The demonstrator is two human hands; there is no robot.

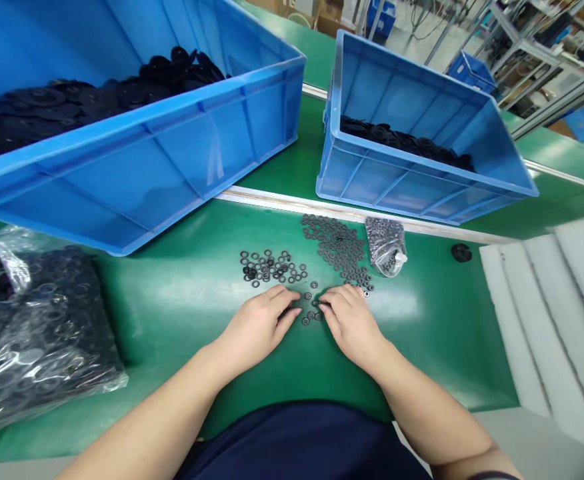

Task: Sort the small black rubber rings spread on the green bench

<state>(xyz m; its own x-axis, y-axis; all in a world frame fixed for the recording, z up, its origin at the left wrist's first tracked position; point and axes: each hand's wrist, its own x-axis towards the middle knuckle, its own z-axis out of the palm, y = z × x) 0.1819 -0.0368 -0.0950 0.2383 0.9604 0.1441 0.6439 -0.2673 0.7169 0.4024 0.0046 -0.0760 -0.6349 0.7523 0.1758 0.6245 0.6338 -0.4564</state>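
left hand (258, 327), right hand (353, 327) partly hide small black washers (307, 296)

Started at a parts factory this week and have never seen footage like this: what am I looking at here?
This one picture comes from a camera worn on a person's head, looking down at their own bare hands. The left hand and right hand rest on a green workbench, with their fingertips among small dark rings, possibly washers. It's hard to tell whether they are holding any. More rings lie spread out ahead, next to a small clear bag of rings. Beyond are a blue plastic crate and a second blue crate, both holding black parts. A large clear bag of dark rings lies at left.
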